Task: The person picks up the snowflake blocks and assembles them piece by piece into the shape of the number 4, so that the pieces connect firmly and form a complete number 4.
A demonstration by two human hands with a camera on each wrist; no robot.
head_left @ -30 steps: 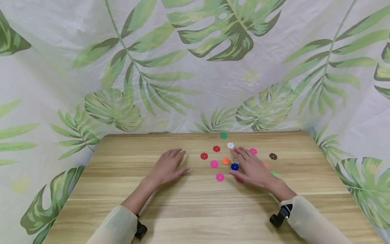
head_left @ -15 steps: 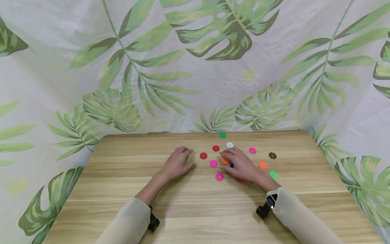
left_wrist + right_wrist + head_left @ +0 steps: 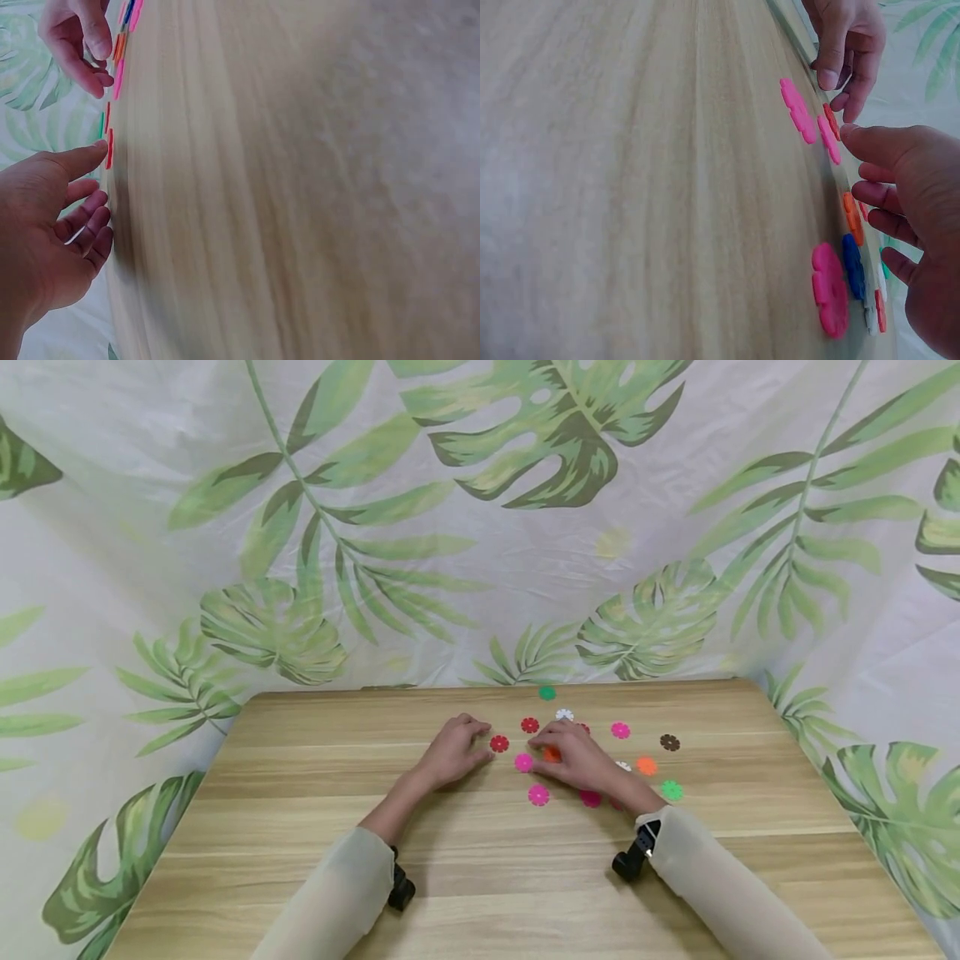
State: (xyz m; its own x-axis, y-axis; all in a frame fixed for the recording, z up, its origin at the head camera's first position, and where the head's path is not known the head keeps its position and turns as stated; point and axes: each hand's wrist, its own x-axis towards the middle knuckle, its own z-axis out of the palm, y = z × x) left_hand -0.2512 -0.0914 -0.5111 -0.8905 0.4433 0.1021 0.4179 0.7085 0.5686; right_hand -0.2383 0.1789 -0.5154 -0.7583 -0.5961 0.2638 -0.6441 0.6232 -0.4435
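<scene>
My left hand (image 3: 454, 752) is just left of a red notched plastic disc (image 3: 499, 743), its thumb and fingers parted toward it with nothing between them. In the left wrist view, the thumb tip overlaps that red disc (image 3: 110, 150). My right hand (image 3: 579, 757) hovers over the scattered discs, fingers loosely bent and apart, holding nothing. It partly covers an orange disc (image 3: 552, 755), and its thumb is beside a pink disc (image 3: 523, 763). A blue disc (image 3: 853, 268), hidden in the head view, shows below that hand in the right wrist view.
More flower-shaped discs lie flat on the wooden table (image 3: 480, 877): a second red (image 3: 530, 725), white (image 3: 564, 715), green (image 3: 547, 692), brown (image 3: 670, 742) and light green (image 3: 672, 790). A leaf-print cloth (image 3: 420, 543) hangs behind the table.
My left hand has moved right, up to the red disc. My right hand has shifted left across the discs, uncovering the orange and light green ones on the right.
</scene>
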